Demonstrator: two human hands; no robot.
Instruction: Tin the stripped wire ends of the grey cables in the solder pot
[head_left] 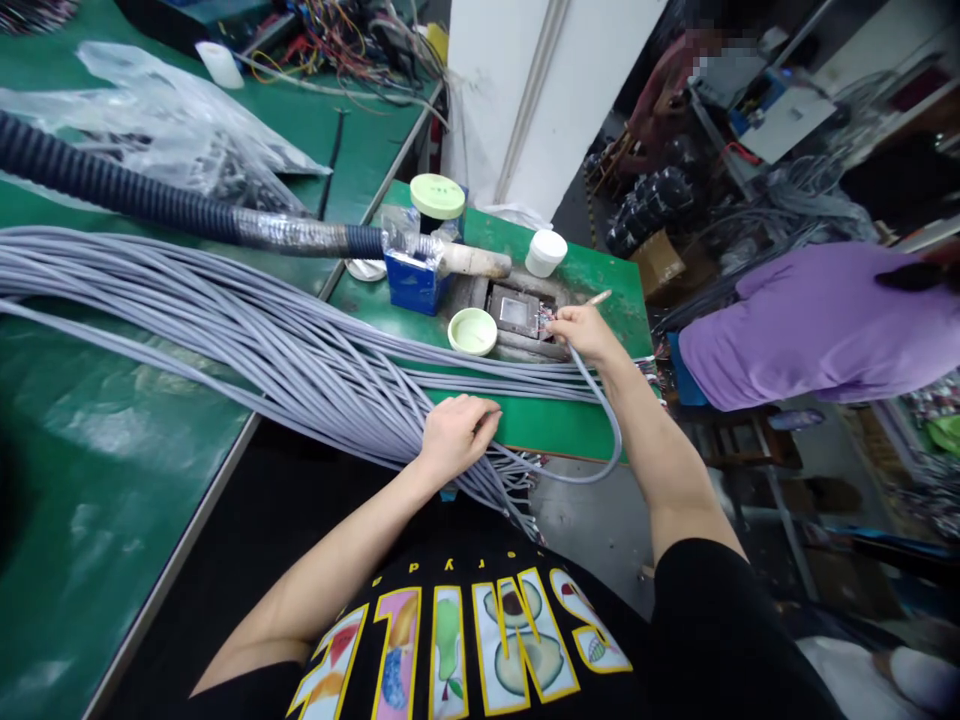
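My right hand (586, 333) is closed in a pinch on the end of one grey cable (611, 415). Thin coloured wires (545, 318) stick out of that end, over a small square metal pot (517, 310) with a shiny silvery surface. From the pinch the cable loops down and back left. Over the large bundle of grey cables (300, 350) lies my left hand (459, 437), its fingers curled together on the cables; its fingertips are partly hidden. Close by the pot stands a shallow pale-green dish (472, 331).
A black corrugated hose (187, 218) ends in a pale nozzle (476, 261) beside the pot, propped on a blue box (412, 282). Behind are a white tub (546, 252) and a green-lidded jar (437, 197). A person in purple (817, 325) is at the right.
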